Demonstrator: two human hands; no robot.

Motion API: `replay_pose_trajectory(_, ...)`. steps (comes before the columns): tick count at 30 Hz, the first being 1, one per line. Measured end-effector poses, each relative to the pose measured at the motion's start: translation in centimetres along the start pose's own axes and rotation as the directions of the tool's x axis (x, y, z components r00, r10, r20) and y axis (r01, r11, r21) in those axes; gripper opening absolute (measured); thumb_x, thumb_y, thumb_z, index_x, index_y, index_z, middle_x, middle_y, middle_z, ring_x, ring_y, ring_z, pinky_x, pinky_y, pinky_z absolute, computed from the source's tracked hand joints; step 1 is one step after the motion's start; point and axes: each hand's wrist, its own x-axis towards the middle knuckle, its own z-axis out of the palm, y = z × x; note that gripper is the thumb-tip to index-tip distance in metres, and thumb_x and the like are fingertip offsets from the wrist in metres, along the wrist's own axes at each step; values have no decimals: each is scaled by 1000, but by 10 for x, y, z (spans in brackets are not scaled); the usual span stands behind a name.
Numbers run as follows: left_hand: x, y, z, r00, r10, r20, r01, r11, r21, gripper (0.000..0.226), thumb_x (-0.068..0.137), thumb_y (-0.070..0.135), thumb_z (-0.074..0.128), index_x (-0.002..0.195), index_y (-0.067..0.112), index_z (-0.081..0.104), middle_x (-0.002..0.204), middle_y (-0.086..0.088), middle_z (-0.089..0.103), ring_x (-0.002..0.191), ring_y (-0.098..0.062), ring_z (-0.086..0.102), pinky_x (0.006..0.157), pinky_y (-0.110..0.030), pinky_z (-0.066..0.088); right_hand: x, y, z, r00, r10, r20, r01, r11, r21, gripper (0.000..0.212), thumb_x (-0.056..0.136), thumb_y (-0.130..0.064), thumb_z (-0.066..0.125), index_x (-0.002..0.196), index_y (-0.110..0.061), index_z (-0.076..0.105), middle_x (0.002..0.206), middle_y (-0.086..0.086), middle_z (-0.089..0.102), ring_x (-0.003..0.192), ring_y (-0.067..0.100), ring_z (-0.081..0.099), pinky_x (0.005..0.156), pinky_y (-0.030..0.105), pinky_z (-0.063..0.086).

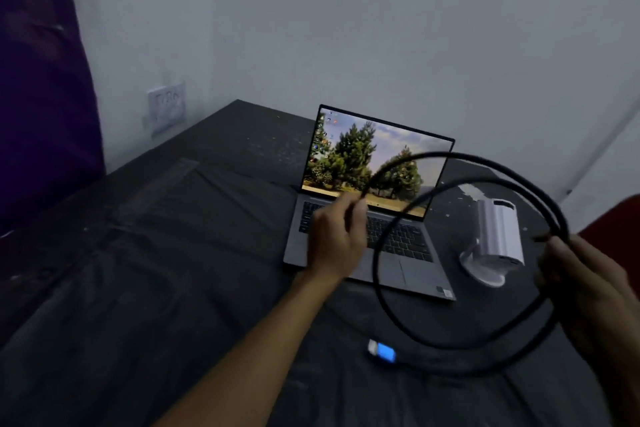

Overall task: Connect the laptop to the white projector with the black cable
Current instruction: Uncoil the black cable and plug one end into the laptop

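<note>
An open grey laptop (412, 246) with a tree wallpaper on its screen sits on the dark table. Right of it stands the white projector (498, 239) on a round base. A black cable (381, 288) hangs in wide loops in the air over both. My left hand (337, 239) pinches one stretch of the cable above the keyboard. My right hand (581, 274) grips the gathered loops at the right. One cable end with a blue plug (382, 352) dangles low near the table's front. The other end is hidden.
The table (194, 236) has a dark wrinkled cover and stands in a corner of pale walls. A wall socket (167, 107) sits at the back left. A purple cloth (38, 97) hangs far left. Something red (620, 218) shows at the right edge.
</note>
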Motion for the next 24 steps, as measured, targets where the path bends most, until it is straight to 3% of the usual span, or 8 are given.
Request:
replay_pose_trajectory(3, 38, -17, -49, 994, -6, -113, 15, 997, 77, 30, 104, 27, 57, 80, 16, 71, 59, 6, 62, 54, -14, 61, 49, -38, 49, 44, -8, 61, 997, -48, -57, 43, 995, -86, 34, 86, -46, 74, 108, -20, 78, 70, -7, 54, 63, 8, 50, 53, 15, 45)
replay_pose_trajectory(6, 62, -34, -102, 958, -58, -281, 94, 989, 117, 32, 100, 34, 60, 80, 15, 76, 65, 3, 70, 62, -16, 68, 57, -38, 56, 81, -12, 112, 989, -145, -8, 145, 989, -37, 16, 99, -29, 67, 104, -19, 78, 70, -12, 58, 64, 6, 51, 54, 13, 44)
replay_pose_trajectory(10, 70, -57, -157, 876, -131, -463, 205, 972, 112, 34, 99, 37, 60, 78, 15, 75, 65, 6, 69, 61, -11, 65, 62, -33, 54, 131, -24, 201, 973, -224, 57, 229, 968, -100, 19, 101, -28, 66, 109, -15, 77, 67, -13, 58, 63, 5, 52, 56, 17, 46)
replay_pose_trajectory(13, 62, -73, -184, 808, -285, -515, 351, 936, 33, 33, 96, 35, 62, 75, 13, 74, 67, 0, 72, 61, -13, 65, 65, -35, 56, 161, -24, 271, 967, -243, 73, 251, 959, -133, 22, 99, -30, 68, 112, -15, 78, 72, -13, 68, 68, 6, 60, 62, 27, 51)
replay_pose_trajectory(16, 52, -89, -193, 744, -476, -469, 518, 854, -45, 28, 96, 29, 66, 75, 14, 75, 64, -3, 73, 52, -12, 62, 57, -33, 53, 185, -20, 332, 968, -246, 58, 253, 942, -223, 22, 94, -31, 74, 108, -15, 81, 81, -4, 76, 71, 12, 71, 63, 35, 56)
replay_pose_trajectory(19, 49, -98, -187, 729, -610, -309, 612, 784, -104, 30, 98, 26, 69, 76, 6, 73, 50, -4, 69, 40, -11, 61, 42, -27, 47, 209, -11, 375, 960, -265, 88, 278, 890, -360, 24, 92, -28, 77, 108, -11, 80, 89, 6, 80, 81, 22, 76, 76, 43, 63)
replay_pose_trajectory(24, 48, -105, -174, 704, -702, -107, 682, 710, -174, 32, 97, 20, 72, 77, -5, 71, 64, -17, 75, 50, -20, 73, 43, -24, 53, 238, 7, 407, 964, -208, 167, 266, 748, -608, 31, 89, -18, 76, 117, -6, 73, 113, 15, 77, 107, 32, 70, 93, 43, 57)
